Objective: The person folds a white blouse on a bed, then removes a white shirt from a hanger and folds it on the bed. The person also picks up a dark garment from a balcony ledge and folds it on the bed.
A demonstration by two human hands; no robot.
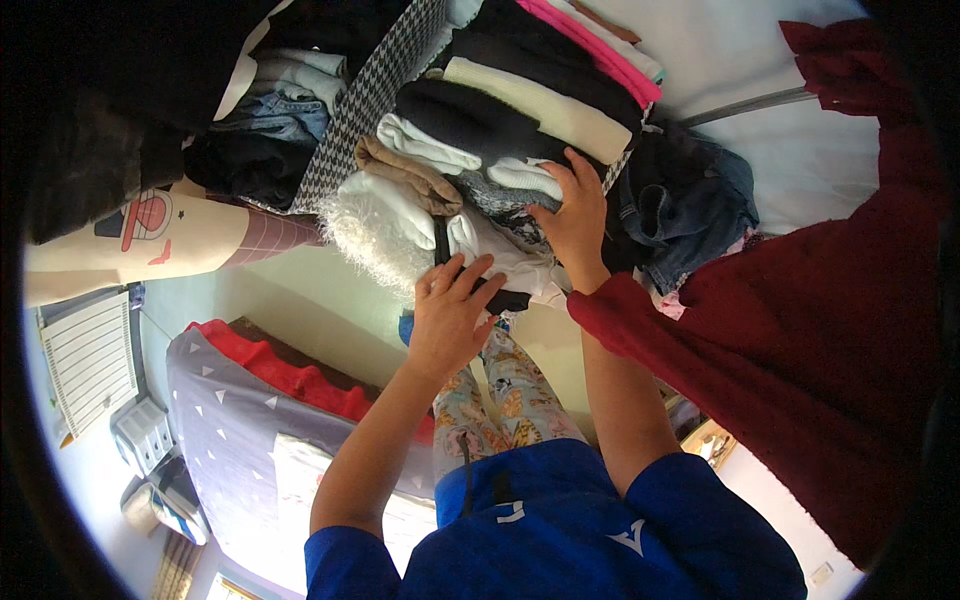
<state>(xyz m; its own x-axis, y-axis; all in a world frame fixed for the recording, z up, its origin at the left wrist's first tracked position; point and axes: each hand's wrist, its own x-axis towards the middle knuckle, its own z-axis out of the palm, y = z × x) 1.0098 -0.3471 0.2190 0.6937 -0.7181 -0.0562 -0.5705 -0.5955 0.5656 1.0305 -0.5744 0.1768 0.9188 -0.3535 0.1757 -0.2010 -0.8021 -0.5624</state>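
My left hand [455, 310] lies with fingers apart on the near edge of a white folded garment [492, 248], beside a strip of black cloth. Resting on the right end of the row, my right hand [580, 215] has its thumb and fingers spread. Under and next to it are a grey mottled knit [492, 196] and a small white ribbed roll [525, 177]. Farther back in the same row lie a brown folded garment [408, 175], a black roll [470, 118] and a cream roll [540, 105]. A fluffy white garment [370, 232] sits at the left.
A black-and-white houndstooth box wall [365, 100] borders the row on the left, with folded jeans [270, 115] beyond it. At right are a heap of dark denim [690, 205] and a hanging dark red cloth [790, 330] that crosses near my right forearm. A bed [240, 410] stands behind at lower left.
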